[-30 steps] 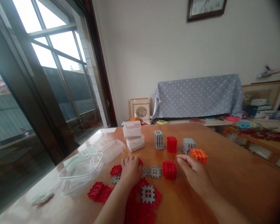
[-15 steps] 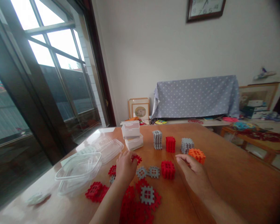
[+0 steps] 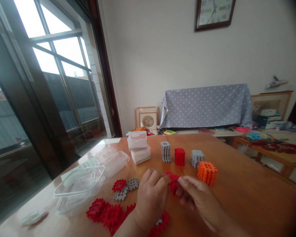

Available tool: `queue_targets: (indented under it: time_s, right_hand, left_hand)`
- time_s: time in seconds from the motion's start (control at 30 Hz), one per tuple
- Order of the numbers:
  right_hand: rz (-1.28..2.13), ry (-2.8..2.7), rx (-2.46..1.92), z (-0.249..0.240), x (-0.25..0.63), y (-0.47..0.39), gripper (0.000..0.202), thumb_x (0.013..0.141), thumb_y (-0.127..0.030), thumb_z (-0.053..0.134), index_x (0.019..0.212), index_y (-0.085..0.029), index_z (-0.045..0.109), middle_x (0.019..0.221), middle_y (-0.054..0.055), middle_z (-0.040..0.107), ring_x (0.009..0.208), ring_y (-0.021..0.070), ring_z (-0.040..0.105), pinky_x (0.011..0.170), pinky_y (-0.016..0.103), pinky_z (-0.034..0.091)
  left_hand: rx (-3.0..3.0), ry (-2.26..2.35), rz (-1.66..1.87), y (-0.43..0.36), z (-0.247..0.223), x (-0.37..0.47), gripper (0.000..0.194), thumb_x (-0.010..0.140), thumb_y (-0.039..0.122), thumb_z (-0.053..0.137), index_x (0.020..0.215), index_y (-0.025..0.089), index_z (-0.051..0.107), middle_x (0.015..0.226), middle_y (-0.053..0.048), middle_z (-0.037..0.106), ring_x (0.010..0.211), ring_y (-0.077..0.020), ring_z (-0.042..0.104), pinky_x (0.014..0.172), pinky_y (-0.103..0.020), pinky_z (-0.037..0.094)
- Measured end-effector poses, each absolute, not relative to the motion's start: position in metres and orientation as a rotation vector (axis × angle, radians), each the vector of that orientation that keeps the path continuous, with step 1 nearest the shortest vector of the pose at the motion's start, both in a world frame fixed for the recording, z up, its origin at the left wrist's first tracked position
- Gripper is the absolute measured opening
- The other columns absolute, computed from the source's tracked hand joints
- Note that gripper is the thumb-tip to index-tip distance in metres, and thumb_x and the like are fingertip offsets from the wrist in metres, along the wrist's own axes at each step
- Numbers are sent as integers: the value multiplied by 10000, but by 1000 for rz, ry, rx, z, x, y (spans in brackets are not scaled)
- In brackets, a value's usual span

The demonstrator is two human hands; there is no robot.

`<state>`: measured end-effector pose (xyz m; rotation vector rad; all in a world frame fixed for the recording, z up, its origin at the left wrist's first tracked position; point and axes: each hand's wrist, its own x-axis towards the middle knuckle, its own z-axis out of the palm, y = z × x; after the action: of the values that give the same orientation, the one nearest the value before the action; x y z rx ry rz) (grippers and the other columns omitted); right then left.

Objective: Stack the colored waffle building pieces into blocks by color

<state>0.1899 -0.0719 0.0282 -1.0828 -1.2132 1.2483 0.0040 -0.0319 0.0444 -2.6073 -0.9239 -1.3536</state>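
Close together over the middle of the table are my left hand (image 3: 153, 189) and my right hand (image 3: 199, 196). A stack of red notched plastic tiles (image 3: 174, 182) sits between them, partly hidden by fingers. The left fingers are closed at the top left of the stack, on a red tile that they mostly cover. Thumb and fingers of the right hand grip the stack's right side. Loose red tiles (image 3: 112, 214) lie in a pile left of and below my left arm. Two grey tiles (image 3: 120, 194) and one red tile (image 3: 118, 185) lie just beyond.
Farther back stand a tall grey stack (image 3: 165, 152), a red stack (image 3: 180, 157), a shorter grey stack (image 3: 197, 158) and an orange stack (image 3: 207, 173). Clear plastic containers (image 3: 80, 184) occupy the left side. White boxes (image 3: 140, 154) are piled behind. A small pale packet (image 3: 34, 218) lies near the left edge.
My left hand has moved right with the red tile to the front red stack. My right hand has moved left and closed on that stack. The view has tilted slightly.
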Motion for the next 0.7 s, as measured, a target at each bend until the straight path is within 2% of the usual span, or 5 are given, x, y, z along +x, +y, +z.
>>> queue_targets:
  time_s: [0.23,0.4,0.5,0.6,0.7]
  right_hand:
    - [1409,-979,-1000,28,190,-69,320,897,-497,682,873,-180,641,836,34,698,691,130,603,573,222,408]
    - [1495,-805,-911,25,189,-66,251,847,-353,765,838,-201,564,756,-16,642,716,121,600,612,214,425]
    - [1425,-794,-909,24,192,-65,223,842,-277,747,855,-218,532,716,-39,615,681,116,578,609,223,423]
    - [1308,-805,-961,26,195,-64,223,847,-270,721,951,-238,526,756,-39,632,699,135,600,611,244,436]
    - [1241,-831,-1000,29,196,-65,274,856,-302,713,1043,-247,520,811,-31,646,757,162,638,651,271,468]
  left_hand:
    - [-2525,-840,-1302,-36,44,9,148,940,151,563,996,226,679,1012,-52,678,884,-197,542,792,-345,460]
    - [-2532,-837,-1264,-42,45,14,145,948,175,565,996,249,681,1038,-43,684,895,-197,561,788,-343,465]
    - [-2589,-859,-1279,-41,44,14,204,938,154,563,1091,255,653,1106,-54,674,968,-216,571,860,-377,471]
    - [-2623,-935,-1469,-35,38,12,264,924,109,532,1155,222,590,1170,-83,641,1081,-230,560,956,-411,452]
    - [-2651,-1134,-1738,-30,31,11,206,937,153,523,1134,205,556,1094,-82,630,1057,-217,577,935,-387,460]
